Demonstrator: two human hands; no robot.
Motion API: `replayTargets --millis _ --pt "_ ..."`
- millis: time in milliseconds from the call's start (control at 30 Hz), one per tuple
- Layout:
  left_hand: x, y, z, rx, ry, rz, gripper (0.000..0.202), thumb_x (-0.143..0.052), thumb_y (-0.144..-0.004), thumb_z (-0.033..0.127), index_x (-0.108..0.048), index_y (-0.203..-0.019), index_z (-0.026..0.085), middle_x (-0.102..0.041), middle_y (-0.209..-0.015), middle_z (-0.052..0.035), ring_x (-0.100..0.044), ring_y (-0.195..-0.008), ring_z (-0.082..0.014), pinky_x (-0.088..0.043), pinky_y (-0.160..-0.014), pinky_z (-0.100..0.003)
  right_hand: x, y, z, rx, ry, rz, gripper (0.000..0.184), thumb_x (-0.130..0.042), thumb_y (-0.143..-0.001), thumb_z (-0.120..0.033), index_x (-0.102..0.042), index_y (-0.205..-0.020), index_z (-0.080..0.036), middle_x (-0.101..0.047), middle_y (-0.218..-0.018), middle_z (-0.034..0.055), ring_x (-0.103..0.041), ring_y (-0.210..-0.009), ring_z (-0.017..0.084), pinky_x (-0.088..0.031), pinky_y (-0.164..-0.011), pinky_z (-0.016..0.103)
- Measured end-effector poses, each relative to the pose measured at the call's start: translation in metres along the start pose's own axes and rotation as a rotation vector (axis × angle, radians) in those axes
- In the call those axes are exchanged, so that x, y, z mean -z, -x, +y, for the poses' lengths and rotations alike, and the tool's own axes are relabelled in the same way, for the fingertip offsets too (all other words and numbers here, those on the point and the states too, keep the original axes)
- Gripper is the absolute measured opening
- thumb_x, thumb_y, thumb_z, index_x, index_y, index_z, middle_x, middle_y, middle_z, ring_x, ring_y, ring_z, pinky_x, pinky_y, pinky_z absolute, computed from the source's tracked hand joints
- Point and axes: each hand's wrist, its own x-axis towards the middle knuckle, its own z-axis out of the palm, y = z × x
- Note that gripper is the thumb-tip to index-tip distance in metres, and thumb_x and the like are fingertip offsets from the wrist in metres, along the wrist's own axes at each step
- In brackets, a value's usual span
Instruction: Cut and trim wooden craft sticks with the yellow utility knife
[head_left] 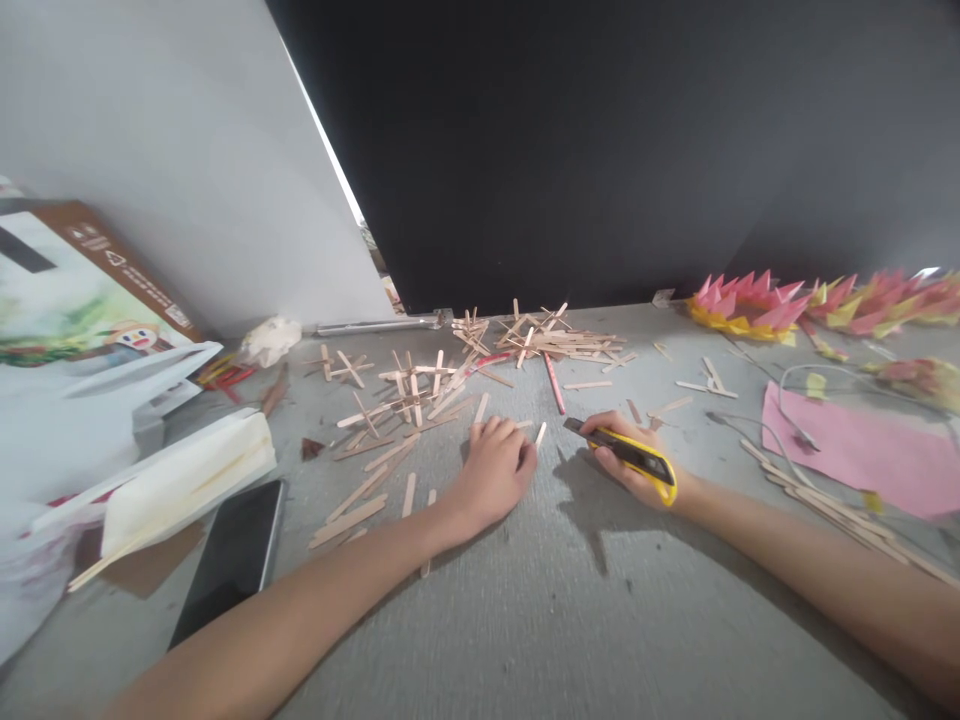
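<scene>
forearms (pixel 300 610) nearest cam; r hand (pixel 628 483) has yellow cutter (pixel 637 456), l hand (pixel 496 466) palm-down.
cutter lies slantwise in r hand's grip, fingers closed round it, blade end past fingertips pointing l twd l hand, btwn hands & above grey surface (pixel 510 640). short wooden stick (pixel 541 435) pokes up by l hand's fingers; can't tell if pinched. just beyond: red-pink stick (pixel 553 385), then stick pile (pixel 577 345). phone (pixel 231 560) near l forearm; pink paper (pixel 855 450) off to r, spiky pink/yellow paper ring (pixel 750 305) behind.
</scene>
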Motion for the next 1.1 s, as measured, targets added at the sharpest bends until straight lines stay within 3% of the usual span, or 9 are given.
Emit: replayTargets --millis 100,233,333,400,500,633,867,1000,1100 --pt "0.000 -0.002 -0.003 0.032 0.077 -0.002 0.035 -0.052 -0.109 0.028 -0.052 -0.075 0.020 -0.061 -0.088 -0.0045 -0.057 -0.097 -0.0253 -0.040 -0.094 -0.045 0.000 0.000 0.001 -0.005 -0.005 0.008 0.032 -0.056 -0.109 -0.054 -0.062 -0.126 -0.028 -0.074 -0.096 0.0044 -0.071 -0.076 0.019 -0.056 -0.068 0.029" --pt "0.000 -0.005 -0.006 0.104 0.263 0.084 0.006 -0.065 -0.100 0.026 -0.066 -0.105 0.021 -0.067 -0.108 -0.0051 -0.062 -0.107 -0.0248 -0.044 -0.100 -0.044 -0.004 0.000 0.004 -0.001 -0.092 0.052 0.038 -0.057 -0.107 -0.059 -0.055 -0.129 -0.027 -0.073 -0.098 0.0057 -0.070 -0.078 0.021 -0.057 -0.069 0.032" --pt "0.000 -0.005 -0.008 0.090 0.266 0.074 0.039 -0.074 -0.093 0.024 -0.069 -0.131 0.028 -0.067 -0.125 -0.0065 -0.061 -0.122 -0.0292 -0.044 -0.108 -0.049 -0.010 0.000 0.008 -0.003 -0.178 0.128 0.038 -0.058 -0.107 -0.060 -0.049 -0.124 -0.028 -0.069 -0.091 0.0034 -0.066 -0.074 0.020 -0.054 -0.065 0.031" --pt "-0.002 -0.004 -0.009 0.057 0.236 0.065 0.048 -0.077 -0.092 0.025 -0.069 -0.139 0.032 -0.066 -0.133 -0.0068 -0.059 -0.129 -0.0313 -0.043 -0.112 -0.051 -0.012 -0.001 0.009 -0.002 -0.208 0.187 0.035 -0.058 -0.108 -0.059 -0.046 -0.120 -0.028 -0.067 -0.088 0.0016 -0.063 -0.071 0.019 -0.053 -0.063 0.031" --pt "-0.005 -0.003 -0.012 0.018 0.205 0.058 0.037 -0.077 -0.096 0.032 -0.076 -0.133 0.033 -0.066 -0.139 -0.0068 -0.057 -0.135 -0.0329 -0.040 -0.118 -0.056 -0.012 -0.003 0.006 -0.010 -0.205 0.234 0.032 -0.057 -0.109 -0.056 -0.048 -0.119 -0.027 -0.067 -0.090 0.0018 -0.062 -0.069 0.017 -0.053 -0.064 0.030" --pt "-0.005 -0.003 -0.012 0.009 0.187 0.033 0.030 -0.071 -0.101 0.039 -0.079 -0.129 0.032 -0.066 -0.141 -0.0086 -0.056 -0.138 -0.0341 -0.039 -0.120 -0.059 -0.005 -0.006 0.000 -0.097 -0.155 0.227 0.036 -0.057 -0.108 -0.059 -0.062 -0.114 -0.024 -0.070 -0.096 0.0064 -0.063 -0.067 0.017 -0.054 -0.060 0.030" --pt "0.012 -0.008 -0.009 -0.006 0.200 -0.083 0.032 -0.075 -0.094 0.030 -0.081 -0.126 0.033 -0.063 -0.148 -0.0093 -0.053 -0.144 -0.0382 -0.040 -0.119 -0.064 -0.003 -0.014 0.003 -0.216 -0.254 0.258 0.051 -0.058 -0.103 -0.070 -0.071 -0.106 -0.020 -0.055 -0.064 -0.0020 -0.052 -0.051 0.015 -0.043 -0.047 0.028" --pt "0.016 -0.011 -0.013 -0.013 0.223 -0.159 0.041 -0.081 -0.090 0.030 -0.079 -0.131 0.035 -0.061 -0.151 -0.0100 -0.053 -0.145 -0.0394 -0.039 -0.119 -0.066 -0.005 -0.016 0.005 -0.251 -0.336 0.291 0.052 -0.060 -0.101 -0.071 -0.070 -0.104 -0.021 -0.056 -0.064 -0.0022 -0.051 -0.053 0.015 -0.042 -0.048 0.028" --pt "0.013 -0.010 -0.013 0.003 0.223 -0.136 0.038 -0.086 -0.088 0.036 -0.080 -0.126 0.032 -0.062 -0.151 -0.0101 -0.052 -0.146 -0.0390 -0.038 -0.121 -0.065 -0.004 -0.016 0.005 -0.288 -0.360 0.289 0.054 -0.060 -0.100 -0.073 -0.070 -0.104 -0.020 -0.055 -0.063 -0.0026 -0.051 -0.053 0.015 -0.041 -0.049 0.028"
